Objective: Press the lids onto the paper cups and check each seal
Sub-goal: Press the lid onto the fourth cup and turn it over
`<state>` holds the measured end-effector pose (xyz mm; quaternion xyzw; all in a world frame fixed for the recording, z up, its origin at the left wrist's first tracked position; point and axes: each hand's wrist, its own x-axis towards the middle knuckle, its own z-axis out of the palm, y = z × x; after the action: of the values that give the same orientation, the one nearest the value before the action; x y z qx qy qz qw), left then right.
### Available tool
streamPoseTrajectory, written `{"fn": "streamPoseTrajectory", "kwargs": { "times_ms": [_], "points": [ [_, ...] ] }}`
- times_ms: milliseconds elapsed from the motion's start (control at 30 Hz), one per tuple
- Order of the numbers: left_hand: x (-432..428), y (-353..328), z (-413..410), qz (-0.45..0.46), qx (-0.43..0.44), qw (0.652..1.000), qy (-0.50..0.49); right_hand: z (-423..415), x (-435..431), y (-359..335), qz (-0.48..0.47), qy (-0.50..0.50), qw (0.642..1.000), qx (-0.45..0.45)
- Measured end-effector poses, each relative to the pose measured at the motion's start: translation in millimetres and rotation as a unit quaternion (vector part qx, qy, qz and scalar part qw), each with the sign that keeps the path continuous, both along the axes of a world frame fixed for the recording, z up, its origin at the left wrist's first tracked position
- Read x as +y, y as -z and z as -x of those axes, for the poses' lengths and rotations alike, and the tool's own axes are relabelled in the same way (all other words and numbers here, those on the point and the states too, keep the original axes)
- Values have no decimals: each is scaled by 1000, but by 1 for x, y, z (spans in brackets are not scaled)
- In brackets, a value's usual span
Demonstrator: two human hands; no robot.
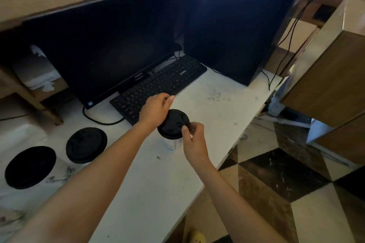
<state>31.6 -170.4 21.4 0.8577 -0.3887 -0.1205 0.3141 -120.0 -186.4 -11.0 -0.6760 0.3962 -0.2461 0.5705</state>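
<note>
Lid point(173, 122) caps cup point(173, 143), right hand point(194, 137) pinching rim, left hand point(156, 109) beside.

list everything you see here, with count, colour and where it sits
held lid: one, black, on a white paper cup, mid-table
other lids: two, black, table's left; farther lid, nearer lid
monitor: one, black, screen dark, behind keyboard
keyboard: one, black, just beyond the hands
computer tower: one, black, back right
cable: one, black, looped before the monitor
table: one, white, scuffed
floor: dark and pale tiles, right
left hand: at the held lid's far-left rim, grip unclear
right hand: pinches its near-right rim
</note>
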Motion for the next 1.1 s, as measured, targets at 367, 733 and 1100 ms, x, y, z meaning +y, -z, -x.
{"fn": "streamPoseTrajectory", "kwargs": {
  "times_ms": [367,733,1100],
  "points": [
    [9,22,37,47,87,992,-78,-38,-41,-5,-77,-75,994,22],
    [12,7,19,-150,-42,987,35,-14,-26,-7,-129,-81,988,-23],
    [-6,5,60,-204,-162,965,32,5,-56,44,-97,-351,931,5]
  ]
}}
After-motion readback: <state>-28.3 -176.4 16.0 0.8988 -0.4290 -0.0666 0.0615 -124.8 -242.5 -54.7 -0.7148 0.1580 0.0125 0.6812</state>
